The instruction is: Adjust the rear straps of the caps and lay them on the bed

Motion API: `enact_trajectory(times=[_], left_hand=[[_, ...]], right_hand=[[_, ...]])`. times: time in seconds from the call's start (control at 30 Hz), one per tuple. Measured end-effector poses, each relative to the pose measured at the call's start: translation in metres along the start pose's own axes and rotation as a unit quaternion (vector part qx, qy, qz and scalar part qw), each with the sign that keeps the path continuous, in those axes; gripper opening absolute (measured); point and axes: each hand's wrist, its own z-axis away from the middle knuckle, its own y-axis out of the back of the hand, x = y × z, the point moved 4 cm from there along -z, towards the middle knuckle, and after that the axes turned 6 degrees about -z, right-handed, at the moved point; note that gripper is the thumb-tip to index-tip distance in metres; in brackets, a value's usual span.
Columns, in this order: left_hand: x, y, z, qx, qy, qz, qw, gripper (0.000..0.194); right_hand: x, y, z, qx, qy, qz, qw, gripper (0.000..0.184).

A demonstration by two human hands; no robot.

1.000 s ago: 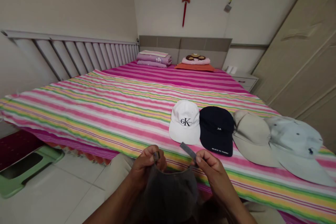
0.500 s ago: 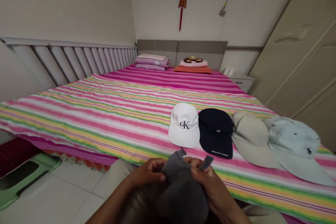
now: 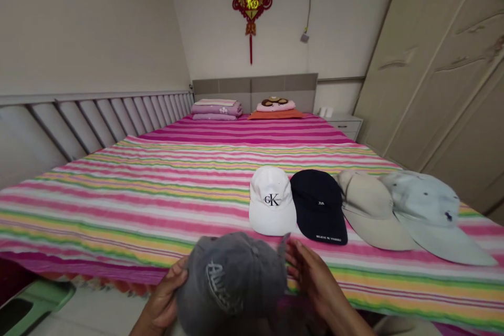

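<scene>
red/gold ornament point(image 3: 252, 2), bk wall point(image 3: 208, 26) | purple folded bedding point(image 3: 216, 109), L by headbd point(image 3: 283, 86) | pink bundle point(image 3: 281, 107) on orange cloth point(image 3: 275, 115), R | wht nightstand point(image 3: 346, 126), bk R | grn stool point(image 3: 47, 296), flr point(image 3: 102, 307), nr L

Grey cap point(image 3: 258, 268) reads "Alw…", white point(image 3: 272, 220), "CK", navy point(image 3: 315, 186), "BELIEVE IN YOURSELF", wall hanging point(image 3: 252, 1), "福"

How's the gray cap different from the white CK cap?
The gray cap is held up; the white CK cap lies on the striped sheet. The gray cap has pale, slanted lettering; the white CK cap has dark, level lettering. Both have rounded crowns.
</scene>
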Motion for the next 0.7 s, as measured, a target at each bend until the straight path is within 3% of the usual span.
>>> enact_trajectory(times=[0.17,0.3,0.37,0.47,0.57,0.7], left_hand=[[0.069,0.023,-0.039,0.015,-0.077,0.086,0.993,0.035],[0.132,0.012,-0.071,0.044,-0.144,0.157,0.976,0.045],[0.151,0.006,-0.079,0.08,-0.183,0.174,0.964,0.045],[0.149,0.014,-0.085,0.178,-0.17,0.117,0.962,0.039],[0.117,0.041,-0.084,0.301,-0.06,0.008,0.952,0.03],[0.087,0.072,-0.081,0.368,-0.023,-0.061,0.928,0.019]], right_hand=[[0.018,0.023,-0.013,0.034,-0.026,0.021,0.999,0.036],[0.019,0.025,-0.016,0.033,-0.036,0.001,0.999,0.034],[0.02,0.026,-0.016,0.031,-0.039,-0.006,0.999,0.033],[0.02,0.028,-0.018,0.025,-0.037,-0.012,0.999,0.034],[0.02,0.031,-0.019,0.03,-0.042,-0.011,0.999,0.035],[0.015,0.022,-0.02,0.018,-0.076,-0.028,0.997,0.034]])
